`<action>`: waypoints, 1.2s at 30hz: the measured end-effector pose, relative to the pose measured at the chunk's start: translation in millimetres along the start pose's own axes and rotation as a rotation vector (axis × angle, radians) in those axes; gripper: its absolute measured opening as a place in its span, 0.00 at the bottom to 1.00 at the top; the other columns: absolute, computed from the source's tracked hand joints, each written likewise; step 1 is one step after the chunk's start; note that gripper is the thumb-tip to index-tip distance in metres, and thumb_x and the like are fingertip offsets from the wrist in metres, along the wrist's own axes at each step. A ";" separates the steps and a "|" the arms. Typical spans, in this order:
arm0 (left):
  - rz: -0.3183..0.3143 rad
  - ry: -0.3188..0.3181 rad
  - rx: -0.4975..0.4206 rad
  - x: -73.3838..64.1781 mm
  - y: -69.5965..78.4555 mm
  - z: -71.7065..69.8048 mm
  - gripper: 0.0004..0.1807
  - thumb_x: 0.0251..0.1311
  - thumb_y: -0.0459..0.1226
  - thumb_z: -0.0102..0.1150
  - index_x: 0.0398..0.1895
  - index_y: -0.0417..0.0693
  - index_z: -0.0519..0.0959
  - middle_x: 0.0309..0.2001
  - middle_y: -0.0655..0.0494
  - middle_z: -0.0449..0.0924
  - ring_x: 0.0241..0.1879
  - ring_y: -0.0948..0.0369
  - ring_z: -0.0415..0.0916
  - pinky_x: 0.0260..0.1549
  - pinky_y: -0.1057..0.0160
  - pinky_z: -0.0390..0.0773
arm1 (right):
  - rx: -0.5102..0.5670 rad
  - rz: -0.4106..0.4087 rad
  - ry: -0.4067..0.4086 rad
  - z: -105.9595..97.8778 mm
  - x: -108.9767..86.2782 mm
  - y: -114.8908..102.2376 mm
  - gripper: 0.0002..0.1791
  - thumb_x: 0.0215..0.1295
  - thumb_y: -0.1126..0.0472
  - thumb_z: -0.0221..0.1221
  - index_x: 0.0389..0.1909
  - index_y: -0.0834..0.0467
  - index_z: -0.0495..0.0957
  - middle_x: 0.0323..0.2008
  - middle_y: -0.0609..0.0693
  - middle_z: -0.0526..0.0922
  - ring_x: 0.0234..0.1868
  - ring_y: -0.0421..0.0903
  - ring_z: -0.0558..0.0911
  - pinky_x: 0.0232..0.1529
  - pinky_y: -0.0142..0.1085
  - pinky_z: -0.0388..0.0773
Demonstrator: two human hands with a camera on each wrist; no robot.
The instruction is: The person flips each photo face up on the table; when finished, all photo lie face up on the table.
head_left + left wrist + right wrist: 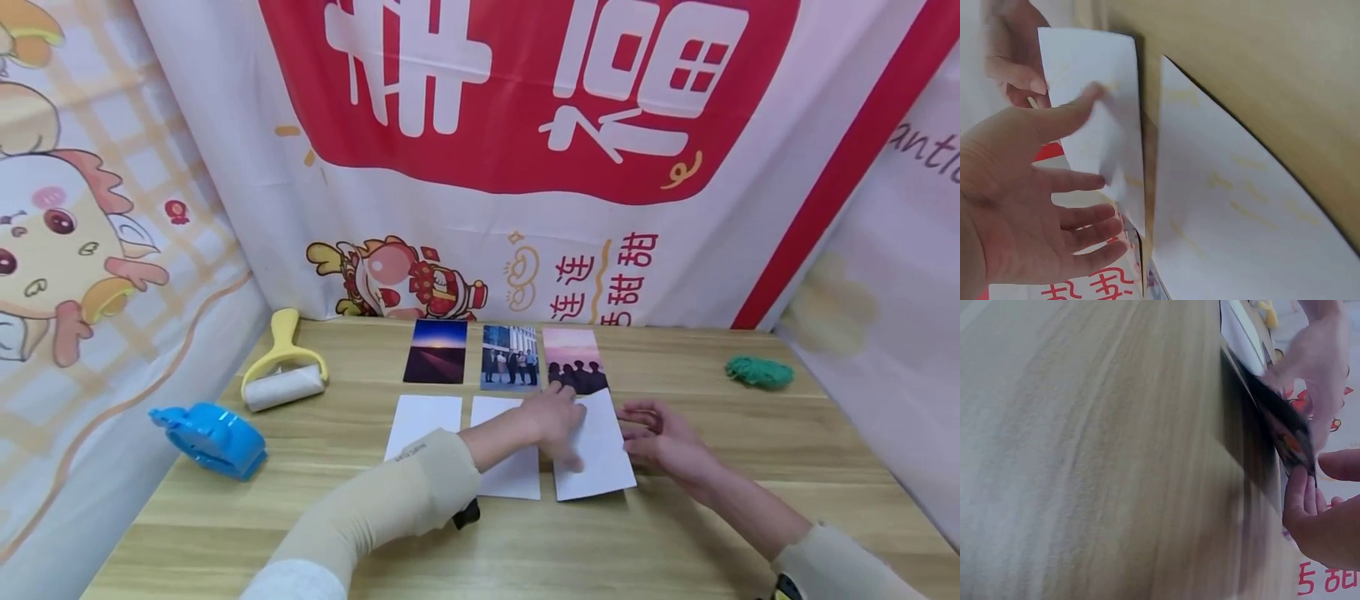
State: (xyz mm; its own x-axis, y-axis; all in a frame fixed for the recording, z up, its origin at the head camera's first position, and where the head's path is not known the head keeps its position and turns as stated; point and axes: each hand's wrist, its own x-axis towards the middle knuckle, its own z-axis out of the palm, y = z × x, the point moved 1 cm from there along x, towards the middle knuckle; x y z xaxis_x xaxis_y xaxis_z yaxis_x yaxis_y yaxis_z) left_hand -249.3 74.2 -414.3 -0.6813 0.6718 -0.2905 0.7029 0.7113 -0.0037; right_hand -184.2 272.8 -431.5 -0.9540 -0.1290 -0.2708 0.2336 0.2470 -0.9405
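- White and slightly glossy, the lifted card point(603, 450) is the thing being handled: we find it at the right end of the near row, tilted, part of it raised off the table point(570, 554).
- The right hand point(667, 442) pinches that card's edge between thumb and fingers.
- The left hand point(557, 427) is spread wide, fingers apart, over the card's white side; blurring means we cannot tell whether it touches.
- We judge the work partway along. In the far row, three cards lie picture side up: a sunset card point(435, 353), an office-group card point(511, 358) and a pink-sky card point(572, 352) with dark silhouettes.
- In the near row, the left white card point(423, 415) and middle white card point(513, 483) lie flat, their other sides hidden. Those two seem left to show, and the lifted card is not yet settled; the right wrist view shows a dark, partly coloured picture beneath it.
- All six cards are thin, upright rectangles; faint yellowish marks cross the white sides.
- Around them on streaky wood grain, we see a yellow-handled roller point(285, 388) with a pale cylinder, a smooth blue clock-shaped object point(217, 437) and a fuzzy green bundle point(759, 372).
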 end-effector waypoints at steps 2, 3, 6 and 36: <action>-0.015 0.022 -0.142 0.7 2.6 -4.1 0.39 0.63 0.66 0.61 0.67 0.50 0.77 0.66 0.52 0.79 0.64 0.56 0.74 0.68 0.57 0.77 | -0.018 -0.009 0.007 -0.1 0.0 -3.0 0.38 0.67 0.72 0.60 0.75 0.71 0.53 0.75 0.73 0.63 0.61 0.47 0.83 0.55 0.35 0.87; -0.026 0.032 -0.223 1.1 3.4 -6.6 0.37 0.66 0.65 0.59 0.67 0.48 0.77 0.65 0.52 0.80 0.64 0.55 0.75 0.66 0.58 0.78 | -0.025 -0.010 0.014 0.0 0.0 -5.2 0.38 0.68 0.72 0.60 0.75 0.70 0.54 0.75 0.72 0.64 0.61 0.47 0.83 0.56 0.35 0.87; -0.094 0.032 -0.508 1.4 4.6 -12.1 0.38 0.71 0.60 0.55 0.74 0.45 0.70 0.71 0.49 0.76 0.66 0.54 0.76 0.60 0.58 0.83 | -0.042 -0.027 0.012 1.9 -0.1 -12.1 0.38 0.69 0.70 0.60 0.75 0.68 0.54 0.75 0.70 0.65 0.63 0.49 0.83 0.57 0.33 0.86; -0.338 0.175 -1.498 -12.9 -9.4 -17.8 0.45 0.52 0.18 0.57 0.78 0.42 0.64 0.63 0.32 0.78 0.39 0.47 0.87 0.34 0.56 0.91 | -0.417 -0.320 -0.118 37.2 -1.7 -24.0 0.42 0.66 0.55 0.70 0.78 0.61 0.64 0.72 0.71 0.66 0.66 0.67 0.73 0.59 0.53 0.85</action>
State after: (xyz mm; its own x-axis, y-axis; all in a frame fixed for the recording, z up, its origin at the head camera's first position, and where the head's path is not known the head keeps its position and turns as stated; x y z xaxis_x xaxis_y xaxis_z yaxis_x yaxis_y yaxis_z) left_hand -250.8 62.5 -393.6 -0.8509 0.3810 -0.3617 -0.2526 0.3069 0.9176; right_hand -181.2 231.4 -416.0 -0.9321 -0.3611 -0.0277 -0.1826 0.5347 -0.8251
